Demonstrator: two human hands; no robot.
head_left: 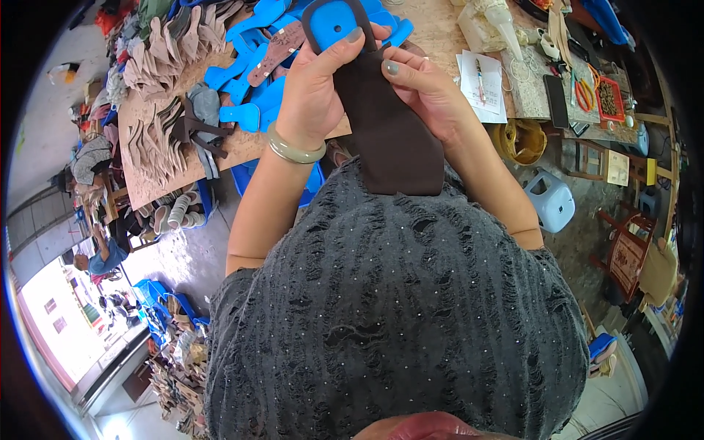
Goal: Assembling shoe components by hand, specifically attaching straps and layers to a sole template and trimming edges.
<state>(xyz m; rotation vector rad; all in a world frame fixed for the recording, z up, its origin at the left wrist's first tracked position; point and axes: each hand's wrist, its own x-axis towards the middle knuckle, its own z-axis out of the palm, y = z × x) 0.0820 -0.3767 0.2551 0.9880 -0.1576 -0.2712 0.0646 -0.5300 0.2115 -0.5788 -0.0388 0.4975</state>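
Observation:
At the top middle, a blue insole piece (330, 16) with a small hole is framed by the folded edge of a dark brown cover sheet (392, 139). The long brown sheet hangs down toward my lap, its wide end against my grey shirt. My left hand (317, 88) grips the left side, thumb pressed on the brown edge by the blue piece, a bangle on its wrist. From the right, my right hand (429, 92) pinches the narrower part of the sheet, thumb on top. The fingers behind the piece are partly hidden.
Blue insoles (257, 92) lie heaped left of my hands on the wooden table (150, 192), near rows of pinkish-tan insoles (154, 139). To the right are white paper (493, 73), a phone (556, 101), a red basket (610, 99), a yellow bucket (522, 143) and a blue stool (551, 205).

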